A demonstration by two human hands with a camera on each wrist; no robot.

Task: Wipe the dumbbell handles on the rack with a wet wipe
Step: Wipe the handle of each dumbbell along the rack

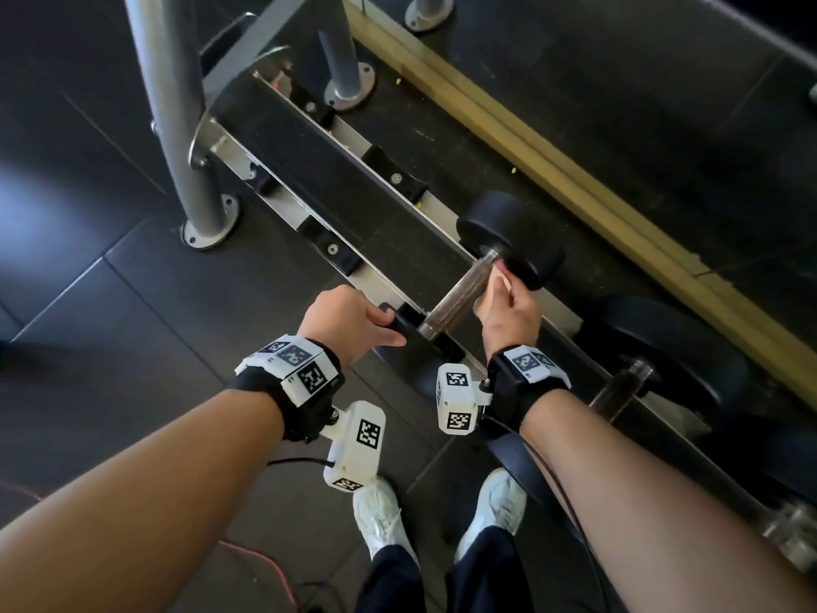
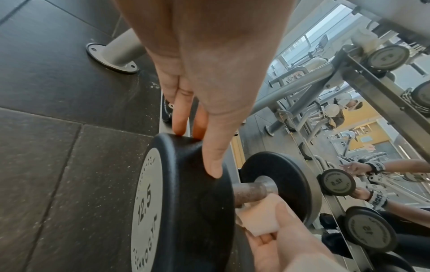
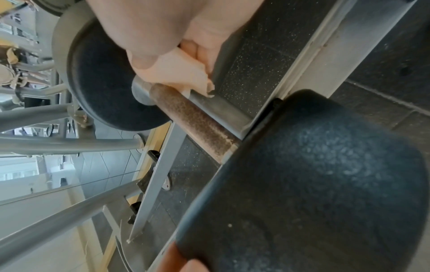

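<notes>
Head view: right hand (image 1: 508, 309) pinches the wet wipe (image 1: 502, 276) on the far end of the dumbbell handle (image 1: 460, 296), low on the rack (image 1: 353, 139). Left wrist view: left hand (image 2: 209, 77), fingers straight, steadies the near weight head (image 2: 186, 202). Right wrist view: handle bare nearward; wiping in progress, next stroke should probably run toward the near head.

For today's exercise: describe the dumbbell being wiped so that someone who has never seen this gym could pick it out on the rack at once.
Start at the grey metal rack along the mirrored wall. The dumbbell is the one both hands touch: the left hand rests on its near head, and the right hand holds a wet wipe against its brownish handle. Its end plate reads 12.5; the neighbour's reads 15.
</notes>
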